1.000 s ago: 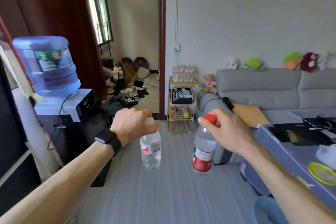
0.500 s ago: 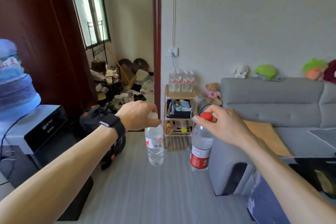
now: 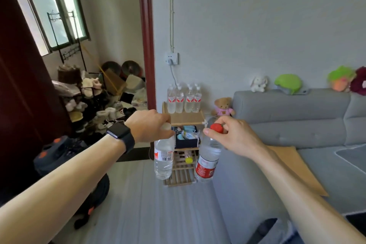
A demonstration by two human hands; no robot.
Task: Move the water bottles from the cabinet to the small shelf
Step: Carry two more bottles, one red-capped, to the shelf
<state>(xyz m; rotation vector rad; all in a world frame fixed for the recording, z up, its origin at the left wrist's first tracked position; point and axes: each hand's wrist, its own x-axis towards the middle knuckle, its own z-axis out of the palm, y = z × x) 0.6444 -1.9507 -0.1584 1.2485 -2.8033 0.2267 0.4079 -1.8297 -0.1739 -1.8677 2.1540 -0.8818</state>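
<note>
Closest to us, our left hand [image 3: 147, 126] curls its fingers round the neck of a clear plastic water bottle with a pale cap [image 3: 164, 159], hanging upright. Just beside it, our right hand [image 3: 231, 134] pinches the red cap of a second clear plastic bottle with a red label [image 3: 207, 161], slightly tilted. Both are in the air, short of the small slatted wooden shelf [image 3: 186, 118] beyond them against the wall [image 3: 237, 35], beside the grey fabric sofa [image 3: 287, 117]. A row of clear bottles with red-and-white labels [image 3: 184, 101] stands at the back of its top board, so we judge the task well under way; these two are left to set down. With the cabinet out of view, we cannot tell whether more remain.
</note>
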